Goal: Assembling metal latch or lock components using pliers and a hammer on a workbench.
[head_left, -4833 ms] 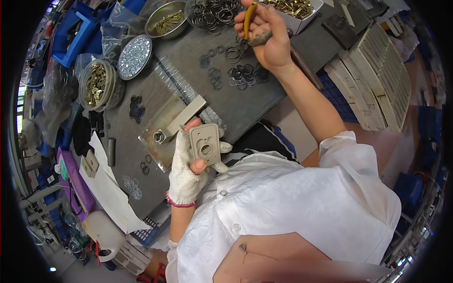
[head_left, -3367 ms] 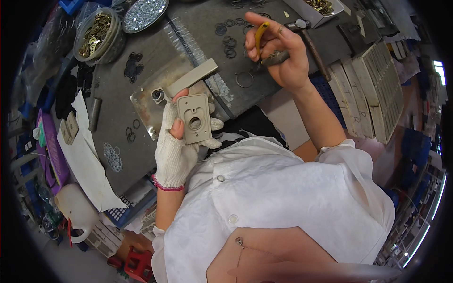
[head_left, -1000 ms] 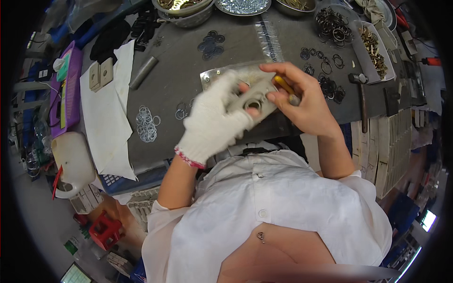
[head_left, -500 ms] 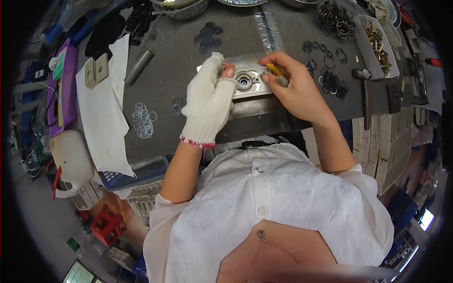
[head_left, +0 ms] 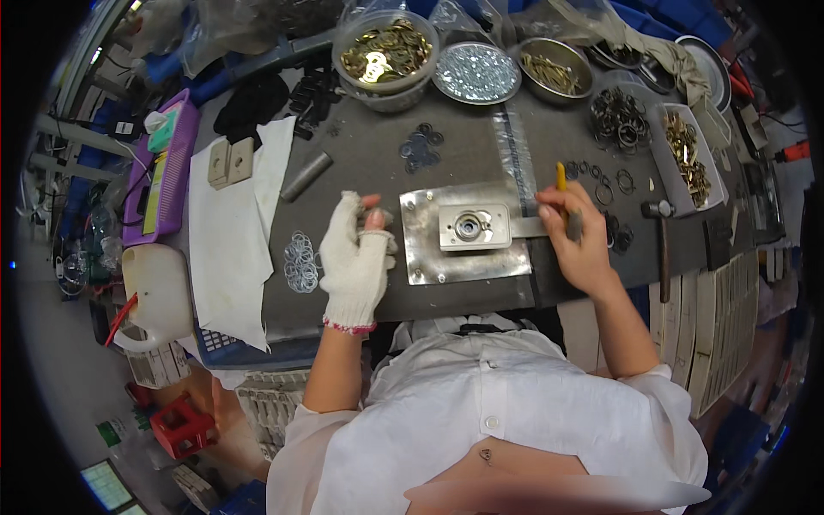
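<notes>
A rectangular silver metal lock body (head_left: 453, 236) with a round hub rests on a flat steel plate (head_left: 421, 262). To its left, clear of it, is my left hand (head_left: 356, 257) in a white knit glove with bare thumb and fingertip. Its fingers are loosely bent and slightly apart, with nothing visible between them. Right of the plate, my right hand (head_left: 584, 245) is closed around a tool with a yellow end (head_left: 560, 176); a dark round part shows by the fingers, and the rest is hidden. A flat metal strip (head_left: 528, 227) lies between the lock body and this hand.
Loose rings (head_left: 300, 262) lie left, dark rings (head_left: 421, 148) ahead. Along the back stand a tub of brass-coloured parts (head_left: 386, 94), a dish of small silver pieces (head_left: 476, 73) and a bowl (head_left: 556, 69). A hammer (head_left: 664, 249) and a white box (head_left: 674, 120) are right.
Both hands have come off the lock body, the left going leftward and the right rightward with the tool. The view has shifted, bringing the back containers further into sight.
</notes>
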The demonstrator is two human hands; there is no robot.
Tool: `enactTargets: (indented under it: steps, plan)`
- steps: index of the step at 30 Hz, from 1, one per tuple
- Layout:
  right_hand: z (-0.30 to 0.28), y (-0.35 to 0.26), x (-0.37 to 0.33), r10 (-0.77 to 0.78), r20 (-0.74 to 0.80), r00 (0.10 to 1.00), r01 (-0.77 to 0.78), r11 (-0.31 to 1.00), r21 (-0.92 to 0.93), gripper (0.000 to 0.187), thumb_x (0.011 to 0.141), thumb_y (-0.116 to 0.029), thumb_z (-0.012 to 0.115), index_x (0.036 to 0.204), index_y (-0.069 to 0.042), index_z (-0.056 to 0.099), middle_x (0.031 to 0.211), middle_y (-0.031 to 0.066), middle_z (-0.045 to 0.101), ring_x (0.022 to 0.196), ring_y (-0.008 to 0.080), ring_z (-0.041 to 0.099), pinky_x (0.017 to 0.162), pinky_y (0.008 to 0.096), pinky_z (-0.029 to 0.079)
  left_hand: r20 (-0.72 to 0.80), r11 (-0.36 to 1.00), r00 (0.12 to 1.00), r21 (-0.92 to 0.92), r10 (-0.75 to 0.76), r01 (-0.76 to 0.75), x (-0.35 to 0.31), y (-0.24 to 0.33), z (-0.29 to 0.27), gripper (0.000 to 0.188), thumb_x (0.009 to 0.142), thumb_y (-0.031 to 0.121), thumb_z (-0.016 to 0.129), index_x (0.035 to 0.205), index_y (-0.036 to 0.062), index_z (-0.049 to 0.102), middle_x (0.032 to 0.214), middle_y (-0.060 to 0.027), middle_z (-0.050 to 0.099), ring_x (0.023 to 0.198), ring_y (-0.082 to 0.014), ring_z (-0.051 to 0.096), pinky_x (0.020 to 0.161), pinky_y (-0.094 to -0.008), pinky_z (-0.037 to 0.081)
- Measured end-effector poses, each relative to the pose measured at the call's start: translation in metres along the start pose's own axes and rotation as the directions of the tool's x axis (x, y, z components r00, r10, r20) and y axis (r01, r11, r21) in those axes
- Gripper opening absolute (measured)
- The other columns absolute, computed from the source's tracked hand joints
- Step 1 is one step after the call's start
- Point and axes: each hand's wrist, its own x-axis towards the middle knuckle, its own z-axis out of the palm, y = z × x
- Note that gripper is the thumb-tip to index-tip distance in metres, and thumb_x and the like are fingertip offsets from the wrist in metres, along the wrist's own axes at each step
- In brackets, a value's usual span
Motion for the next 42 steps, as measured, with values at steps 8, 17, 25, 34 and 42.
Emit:
enactTargets:
  steps: [8, 17, 25, 34, 42]
  plan:
    - [0.080, -0.021, 0.192, -0.302, 0.156, 0.941, 0.339, 0.867, -0.365, 0.029, 0.082, -0.007, 0.070, 0.110, -0.005, 0.066, 0.108, 0.0153, 0.055, 0.102, 0.0372, 0.057, 0.085, 0.0420, 0.047, -0.247, 0.901, 0.934, 0.411, 0.256, -0.138, 0.013, -0.014, -0.069, 0.029, 0.094, 0.007, 0.060, 0.120, -0.0041, 0.056, 0.099, -0.0075, 0.061, 0.075, -0.0093, 0.055, 0.066, -0.0237, 0.047]
    - [0.127, -0.025, 0.277, -0.124, 0.221, 0.967, 0.238, 0.739, -0.630, 0.020, 0.075, -0.016, 0.070, 0.084, 0.002, 0.071, 0.107, 0.0273, 0.061, 0.099, 0.0424, 0.062, 0.085, 0.0464, 0.051, -0.253, 0.750, 0.918, 0.658, 0.306, -0.068, -0.017, -0.039, -0.153, 0.024, 0.083, 0.001, 0.062, 0.107, -0.0003, 0.063, 0.109, -0.0119, 0.059, 0.091, -0.0179, 0.059, 0.076, -0.0304, 0.049]
    - [0.118, -0.024, 0.279, 0.035, 0.252, 0.967, 0.091, 0.878, -0.471, 0.035, 0.074, -0.019, 0.072, 0.092, 0.010, 0.067, 0.085, 0.0262, 0.069, 0.081, 0.0302, 0.069, 0.074, 0.0397, 0.052, 0.189, 0.310, 0.836, 0.868, 0.515, -0.388, -0.011, -0.019, -0.118, 0.028, 0.062, 0.014, 0.074, 0.088, 0.0081, 0.065, 0.113, -0.0079, 0.060, 0.110, -0.0351, 0.047, 0.092, -0.0486, 0.040]
    - [0.111, -0.042, 0.271, -0.006, 0.197, 0.980, 0.072, 0.941, -0.330, 0.031, 0.075, -0.022, 0.075, 0.093, 0.001, 0.069, 0.076, 0.0183, 0.067, 0.071, 0.0210, 0.062, 0.069, 0.0366, 0.049, 0.200, 0.390, 0.886, 0.842, 0.417, -0.374, 0.002, -0.030, -0.123, 0.021, 0.065, 0.012, 0.073, 0.079, 0.0034, 0.060, 0.116, -0.0126, 0.062, 0.124, -0.0407, 0.046, 0.103, -0.0471, 0.038]
    - [0.092, -0.027, 0.277, -0.052, 0.188, 0.981, 0.085, 0.981, -0.172, 0.028, 0.077, -0.019, 0.069, 0.094, 0.003, 0.069, 0.075, 0.0209, 0.067, 0.071, 0.0247, 0.065, 0.068, 0.0386, 0.050, 0.089, 0.581, 0.856, 0.699, 0.510, -0.418, -0.004, -0.033, -0.118, 0.011, 0.068, 0.001, 0.068, 0.077, 0.0000, 0.061, 0.097, -0.0144, 0.066, 0.106, -0.0366, 0.057, 0.089, -0.0430, 0.047]
